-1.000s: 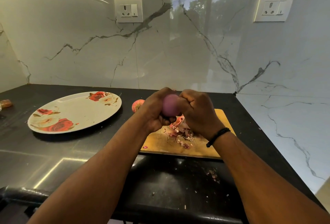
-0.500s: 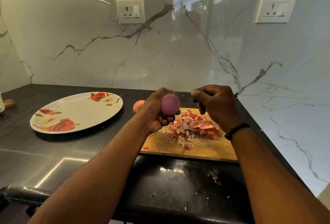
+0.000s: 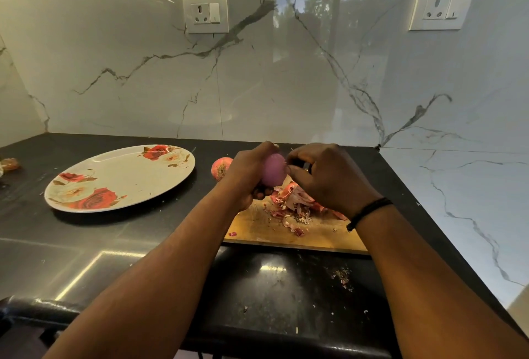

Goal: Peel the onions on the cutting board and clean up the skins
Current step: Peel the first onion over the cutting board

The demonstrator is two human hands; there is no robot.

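While the left hand (image 3: 246, 179) grips the peeled onion (image 3: 273, 169) above the cutting board (image 3: 257, 227) so skins (image 3: 294, 201) drop there, the right hand (image 3: 323, 175) pinches at its 3 o'clock end; an unpeeled onion (image 3: 221, 167) waits on the worktop (image 3: 114, 244) at 9 o'clock

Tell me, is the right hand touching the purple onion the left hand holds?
Touching. The head view shows the right hand with its fingertips against the side of the peeled purple onion, which the left hand grips from the other side.
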